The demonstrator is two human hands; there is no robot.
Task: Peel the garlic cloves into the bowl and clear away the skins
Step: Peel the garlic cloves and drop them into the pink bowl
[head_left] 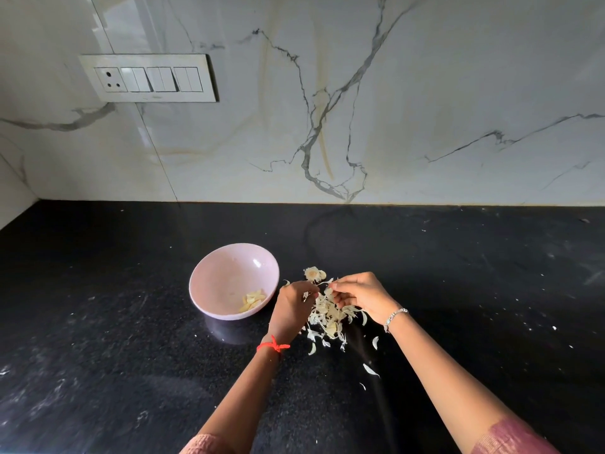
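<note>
Pinching skins, between left hand, right hand

On the black countertop, the left hand and right hand pinch a papery skin strip above a pile of garlic skins. Just left, a pink bowl holds peeled cloves.
</note>
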